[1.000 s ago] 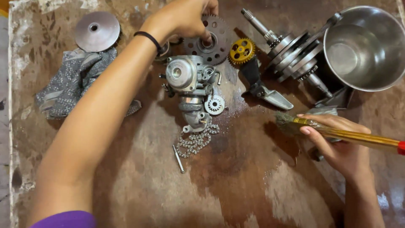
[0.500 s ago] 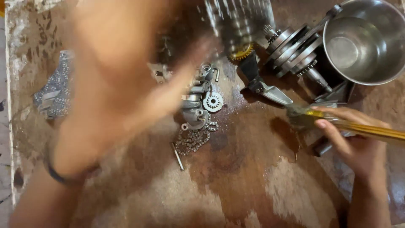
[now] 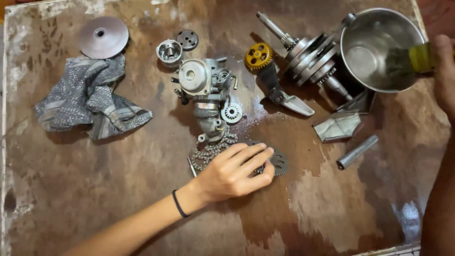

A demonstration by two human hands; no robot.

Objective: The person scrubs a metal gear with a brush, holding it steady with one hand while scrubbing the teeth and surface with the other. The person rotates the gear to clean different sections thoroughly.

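Sprocket plate (image 3: 277,163), flat and toothed, lay on the worn brown table (image 3: 118,189) just below the middle of the head view, and your left hand (image 3: 234,173) rested palm-down over most of it, fingers (image 3: 251,154) stretched out flat and pressing rather than curled around anything. Touching that hand on its upper left sat a heap of chain (image 3: 208,151), with a thin pin (image 3: 191,167) just beside it. Above the chain stood the grey carburettor body (image 3: 204,85), a small white gear (image 3: 231,113) against its lower right side. A piston (image 3: 169,51) and a small dark disc (image 3: 187,40) lay near its top left. Farther left you had a crumpled grey rag (image 3: 90,99) under a round metal pulley face (image 3: 103,37). At the right edge your right hand (image 3: 445,71) was closed around a yellow-handled brush (image 3: 407,59), whose head reached into the steel pot (image 3: 379,28). Beside the pot lay the crankshaft (image 3: 308,52), a yellow gear (image 3: 259,55) and a short metal tube (image 3: 358,151).
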